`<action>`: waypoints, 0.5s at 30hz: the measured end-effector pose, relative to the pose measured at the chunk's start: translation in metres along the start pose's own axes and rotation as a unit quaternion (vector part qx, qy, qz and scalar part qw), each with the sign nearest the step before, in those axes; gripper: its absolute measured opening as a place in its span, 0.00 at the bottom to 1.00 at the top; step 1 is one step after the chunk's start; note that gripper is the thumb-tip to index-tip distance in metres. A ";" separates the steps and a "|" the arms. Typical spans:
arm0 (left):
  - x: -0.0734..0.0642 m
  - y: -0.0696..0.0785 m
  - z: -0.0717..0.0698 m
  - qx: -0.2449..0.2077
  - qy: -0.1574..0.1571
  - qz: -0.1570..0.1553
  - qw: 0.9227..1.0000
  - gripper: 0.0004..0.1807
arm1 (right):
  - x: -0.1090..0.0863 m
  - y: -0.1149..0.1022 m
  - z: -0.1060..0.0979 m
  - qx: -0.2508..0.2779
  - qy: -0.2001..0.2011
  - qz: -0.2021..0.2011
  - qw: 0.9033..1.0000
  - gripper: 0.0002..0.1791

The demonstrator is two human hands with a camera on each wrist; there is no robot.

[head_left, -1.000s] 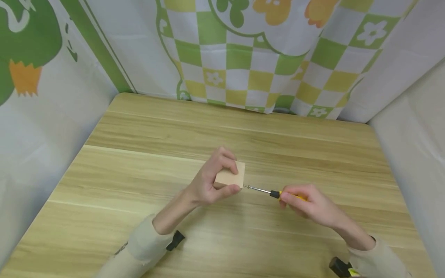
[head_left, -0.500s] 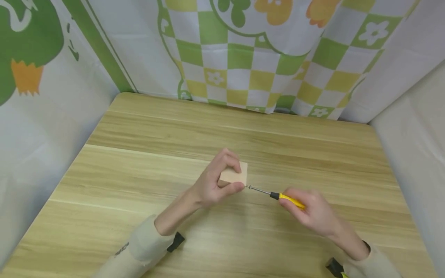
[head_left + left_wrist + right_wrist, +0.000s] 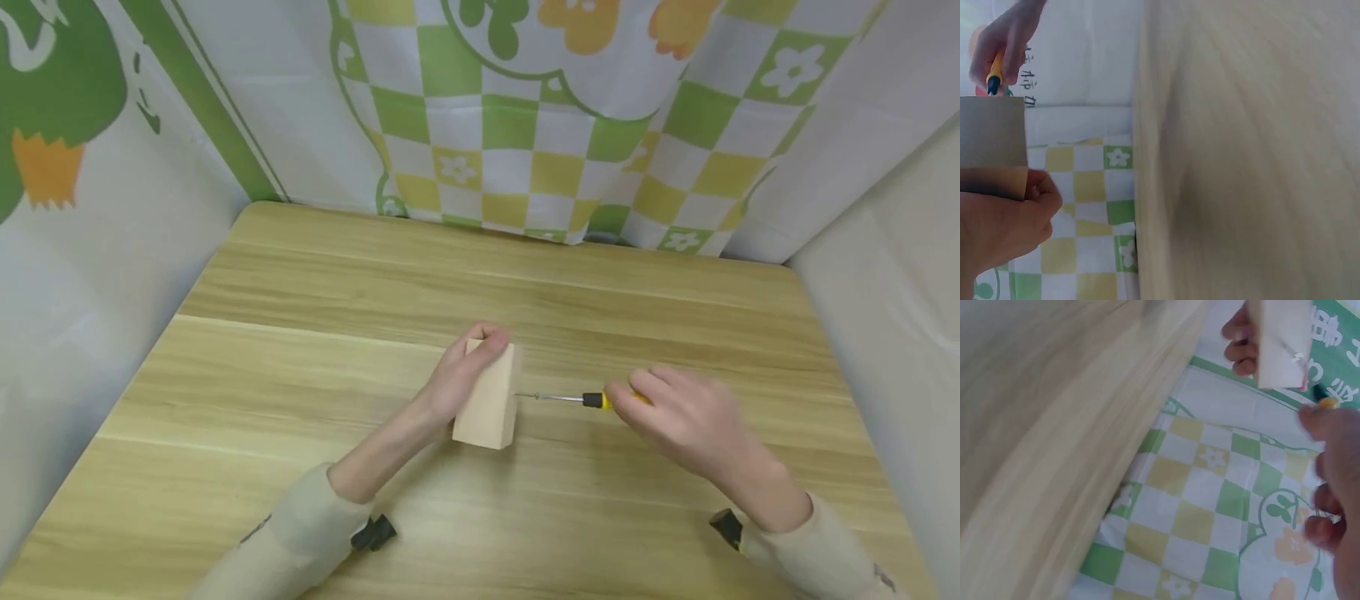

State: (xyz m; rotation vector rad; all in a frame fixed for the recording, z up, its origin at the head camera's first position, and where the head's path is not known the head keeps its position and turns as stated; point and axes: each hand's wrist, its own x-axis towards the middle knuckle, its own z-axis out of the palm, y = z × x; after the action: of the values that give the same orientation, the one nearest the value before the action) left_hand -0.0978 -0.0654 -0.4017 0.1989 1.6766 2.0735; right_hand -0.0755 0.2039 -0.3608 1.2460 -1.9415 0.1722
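A pale wooden block (image 3: 487, 400) is gripped in my left hand (image 3: 453, 379), its long face up and my thumb across the far end. In the left wrist view, curled fingers of the left hand (image 3: 1022, 219) hold the block (image 3: 991, 134) from below. My right hand (image 3: 686, 417) grips a screwdriver (image 3: 592, 400) with a yellow handle and black collar; most of the handle is hidden in the hand. A thin screw (image 3: 527, 395) lies between the screwdriver's tip and the block's right side. How deep it sits in the wood is too small to tell.
Both hands are above a wood-grain table (image 3: 315, 275). A checked green, yellow and white cloth (image 3: 555, 150) hangs along its back edge, with white cloth at both sides. Black devices (image 3: 373, 532) are worn at the wrists.
My left hand has turned the block so its long face shows, with the thumb now on top. My right hand has rolled over the screwdriver handle, which now lies nearly level across the view.
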 end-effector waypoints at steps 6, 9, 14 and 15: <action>0.004 -0.007 -0.008 -0.028 0.036 0.063 0.997 0.14 | -0.023 0.002 0.002 0.121 -0.199 0.203 0.951 0.09; 0.005 -0.011 -0.013 -0.028 0.028 0.085 0.996 0.16 | -0.030 0.005 0.003 0.152 -0.249 0.282 0.914 0.08; 0.002 -0.019 -0.021 0.041 -0.017 0.085 0.995 0.26 | -0.034 0.010 0.003 0.242 -0.276 0.364 0.856 0.13; 0.001 -0.020 -0.024 0.071 -0.025 0.081 0.994 0.27 | -0.034 0.010 0.002 0.272 -0.268 0.384 0.841 0.14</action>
State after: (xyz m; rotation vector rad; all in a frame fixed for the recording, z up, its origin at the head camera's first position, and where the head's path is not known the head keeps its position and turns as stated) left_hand -0.1029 -0.0827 -0.4272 0.4439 1.8311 2.0455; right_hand -0.0789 0.2319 -0.3827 0.7912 -2.9559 0.9224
